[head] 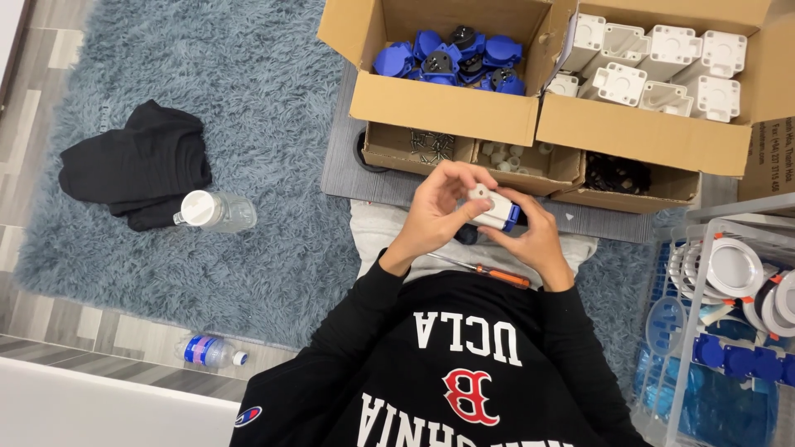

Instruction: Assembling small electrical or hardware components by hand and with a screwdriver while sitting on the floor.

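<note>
Shaggy grey rug (248,124) underlies open cardboard boxes: blue plastic caps (451,56), white plastic housings (654,70). Before them, left hand (431,211) and right hand (534,240) fingers pinch a white-and-blue plastic socket piece (494,209); an orange-handled screwdriver (489,271) lies below.

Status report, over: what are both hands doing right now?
Left hand and right hand both gripping small white-and-blue plastic part over lap. Orange-handled screwdriver lying on lap, untouched. Nothing between hands and parts boxes ahead.

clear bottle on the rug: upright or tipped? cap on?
Tipped. The clear bottle lies on its side on the rug beside the black cloth; its white cap is on.
</note>
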